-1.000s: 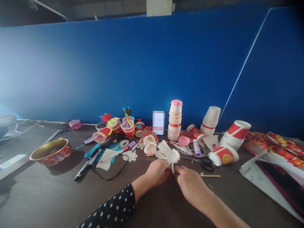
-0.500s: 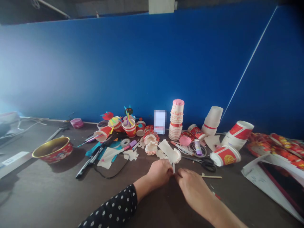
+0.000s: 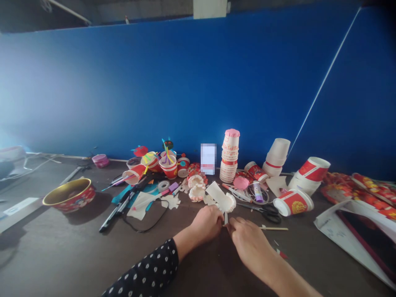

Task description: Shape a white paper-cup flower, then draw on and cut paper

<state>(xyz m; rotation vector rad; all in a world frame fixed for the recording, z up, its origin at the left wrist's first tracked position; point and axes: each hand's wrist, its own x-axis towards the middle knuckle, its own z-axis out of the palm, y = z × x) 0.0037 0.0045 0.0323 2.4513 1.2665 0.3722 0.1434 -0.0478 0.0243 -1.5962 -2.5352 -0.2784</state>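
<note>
Left hand (image 3: 204, 225) and right hand (image 3: 249, 243) slightly leftward, closed around a white paper strip (image 3: 226, 218)

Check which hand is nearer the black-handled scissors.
Right. The right hand is just in front of the black-handled scissors, not touching them. The left hand is farther away, off to their left beyond the right hand.
</note>
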